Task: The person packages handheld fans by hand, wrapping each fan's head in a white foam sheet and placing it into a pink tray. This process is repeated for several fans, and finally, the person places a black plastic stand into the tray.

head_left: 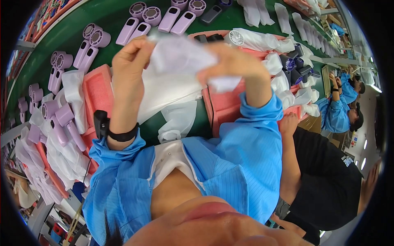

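My left hand (133, 57) pinches one end of a translucent white plastic bag (180, 55) above the bench. A pale lilac tint shows in the bag, but motion blur hides whether anything is inside. At its other end my right hand (234, 61), also smeared by motion, has its fingers closed around the bag. Below both hands lies a stack of flat white bags (164, 92). One loose bag (177, 119) is crumpled nearer to me on the green surface.
Lilac handheld fans (176, 20) stand in groups along the green bench (111, 51). Pink foam trays (98, 92) flank the bag stack; the right one (225, 106) adjoins bagged and dark fans (293, 65). A person in black (322, 172) is close on my right.
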A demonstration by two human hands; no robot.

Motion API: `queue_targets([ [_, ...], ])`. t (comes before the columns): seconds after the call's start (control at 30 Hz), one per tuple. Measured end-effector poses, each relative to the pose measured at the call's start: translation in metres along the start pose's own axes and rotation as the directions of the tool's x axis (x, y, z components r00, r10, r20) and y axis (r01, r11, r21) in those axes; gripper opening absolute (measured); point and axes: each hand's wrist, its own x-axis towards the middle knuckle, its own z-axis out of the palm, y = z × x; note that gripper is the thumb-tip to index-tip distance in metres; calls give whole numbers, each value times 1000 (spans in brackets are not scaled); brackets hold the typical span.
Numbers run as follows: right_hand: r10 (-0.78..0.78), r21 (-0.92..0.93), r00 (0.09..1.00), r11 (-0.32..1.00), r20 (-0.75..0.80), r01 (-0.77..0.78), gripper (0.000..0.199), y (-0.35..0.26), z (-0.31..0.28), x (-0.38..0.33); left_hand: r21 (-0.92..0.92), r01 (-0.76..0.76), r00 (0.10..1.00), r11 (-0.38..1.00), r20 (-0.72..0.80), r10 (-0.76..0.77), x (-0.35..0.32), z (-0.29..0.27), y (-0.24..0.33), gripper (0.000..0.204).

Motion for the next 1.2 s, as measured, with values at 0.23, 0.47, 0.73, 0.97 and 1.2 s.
queue_targets([
  [0.23, -333, -569, 462, 531, -822, -628, 42, 208, -261, 30, 649, -372, 908, 663, 402, 116, -21, 43, -54, 29],
  [0.47, -107, -479, 480, 406, -871, -778, 49, 195, -228, 84, 790, -410, 895, 457, 445, 34, -25, 27, -68, 20],
  [0.73, 14, -218, 277, 577, -961, -787, 52, 198, -212, 71, 673, -525, 819, 521, 566, 94, -26, 53, -65, 13],
  [0.97, -393, -95, -169, 570, -904, -816, 64, 98, -183, -110, 770, -419, 866, 481, 499, -44, -23, 41, -59, 12],
  [1.2, -159, -94, 56, 244, -986, -965, 51, 181, -185, -273, 707, -503, 830, 496, 556, 48, -23, 52, -67, 12],
])
